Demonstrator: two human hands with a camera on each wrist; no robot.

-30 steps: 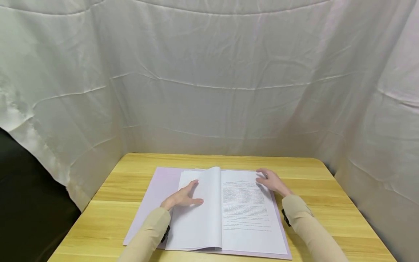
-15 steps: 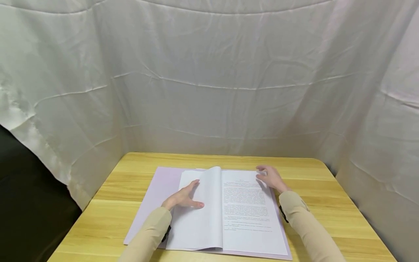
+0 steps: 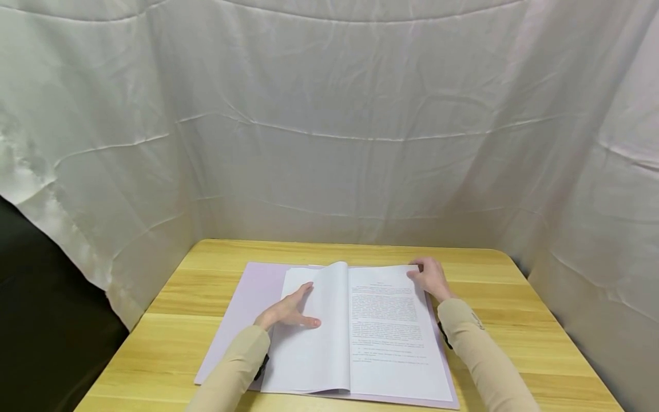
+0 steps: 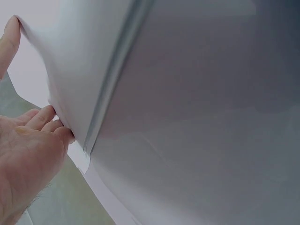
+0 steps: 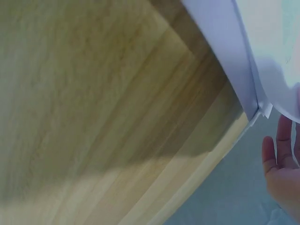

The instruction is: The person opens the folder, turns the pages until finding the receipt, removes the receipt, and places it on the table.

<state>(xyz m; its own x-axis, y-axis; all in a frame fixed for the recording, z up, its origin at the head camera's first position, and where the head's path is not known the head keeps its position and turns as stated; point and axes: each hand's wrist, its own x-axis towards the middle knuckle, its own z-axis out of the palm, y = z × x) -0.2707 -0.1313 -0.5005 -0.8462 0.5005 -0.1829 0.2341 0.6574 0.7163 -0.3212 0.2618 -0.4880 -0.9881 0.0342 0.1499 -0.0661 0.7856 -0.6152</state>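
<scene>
A pale lilac folder [image 3: 257, 292] lies open on the table, with white paper pages inside it. Turned-over pages [image 3: 314, 366] bulge on the left side, and a printed page [image 3: 386, 343] faces up on the right. My left hand [image 3: 288, 312] rests on the left pages, thumb and fingers spread wide apart. At the far right corner, my right hand [image 3: 429, 277] pinches the printed page. The right wrist view shows that page [image 5: 274, 84] curling up, with fingers of the right hand [image 5: 283, 173] behind it.
The wooden table [image 3: 515, 326] extends on both sides of the folder. Grey-white curtains [image 3: 329, 171] hang behind and beside it. Dark cloth [image 3: 46, 309] shows at the lower left.
My right hand has moved slightly outward along the page's top corner, and its fingers have come together on that corner, which now lifts a little. The left hand stays in place.
</scene>
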